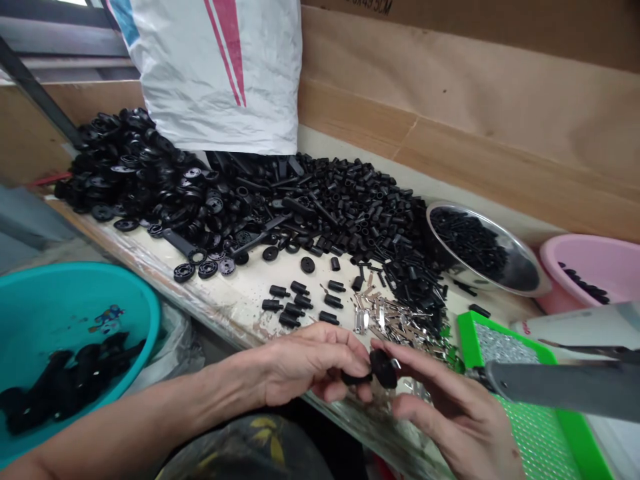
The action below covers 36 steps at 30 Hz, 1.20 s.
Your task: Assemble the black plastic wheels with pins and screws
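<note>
Pinching 1 black part (384, 368), fingers of left hand (310, 363) and right hand (450, 407) could slip, dropping it past the table (250, 293) edge beneath.

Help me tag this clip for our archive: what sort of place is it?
Probably a small parts-assembly workbench: heaps of black plastic wheels and sleeves, a steel bowl of more pieces, a pile of metal clips, and the left hand and right hand pinching a small black part.
</note>
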{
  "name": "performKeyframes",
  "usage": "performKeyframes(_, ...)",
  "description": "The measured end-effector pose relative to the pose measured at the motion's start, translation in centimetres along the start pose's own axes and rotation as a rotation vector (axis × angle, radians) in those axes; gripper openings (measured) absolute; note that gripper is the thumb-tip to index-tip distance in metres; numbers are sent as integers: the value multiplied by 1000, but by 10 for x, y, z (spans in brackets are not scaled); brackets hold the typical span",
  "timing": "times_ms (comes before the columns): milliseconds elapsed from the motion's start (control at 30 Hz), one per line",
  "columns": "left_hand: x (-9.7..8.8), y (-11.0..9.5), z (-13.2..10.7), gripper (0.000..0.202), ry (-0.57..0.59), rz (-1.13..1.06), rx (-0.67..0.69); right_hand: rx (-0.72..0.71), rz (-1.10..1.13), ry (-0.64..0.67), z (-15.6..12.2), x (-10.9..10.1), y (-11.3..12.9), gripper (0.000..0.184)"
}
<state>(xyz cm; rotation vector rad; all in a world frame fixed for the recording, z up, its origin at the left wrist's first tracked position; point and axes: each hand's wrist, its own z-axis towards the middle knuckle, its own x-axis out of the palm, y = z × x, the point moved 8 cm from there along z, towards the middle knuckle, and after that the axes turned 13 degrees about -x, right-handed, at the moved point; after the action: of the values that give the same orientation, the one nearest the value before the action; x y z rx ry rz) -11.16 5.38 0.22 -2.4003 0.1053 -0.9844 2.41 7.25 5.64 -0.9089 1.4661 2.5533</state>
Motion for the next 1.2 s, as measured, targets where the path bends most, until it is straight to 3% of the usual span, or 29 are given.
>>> performKeyframes(67,0,2,1,17,6,-5,-11,-5,-19,35,0,1,-2,38)
performKeyframes(333,-1,5,5,16,10,-11,-2,70,81,-53,-1,5,-10,29)
performKeyframes(600,-2,3,0,27,139,-46,117,9,162,77,9,11,1,26)
performKeyframes(800,7,9,0,22,356,-89,40,-112,216,177,16,16,12,30)
performKeyframes(933,12,16,-3,21,439,-72,-50,-158,243,208,15,18,18,31)
performKeyframes(1000,9,11,-3,18,350,-28,14,-144,174,176,13,16,17,32)
performKeyframes(1200,-2,-6,-11,14,-67,223,315,-57,-5,127,6,20,7,30)
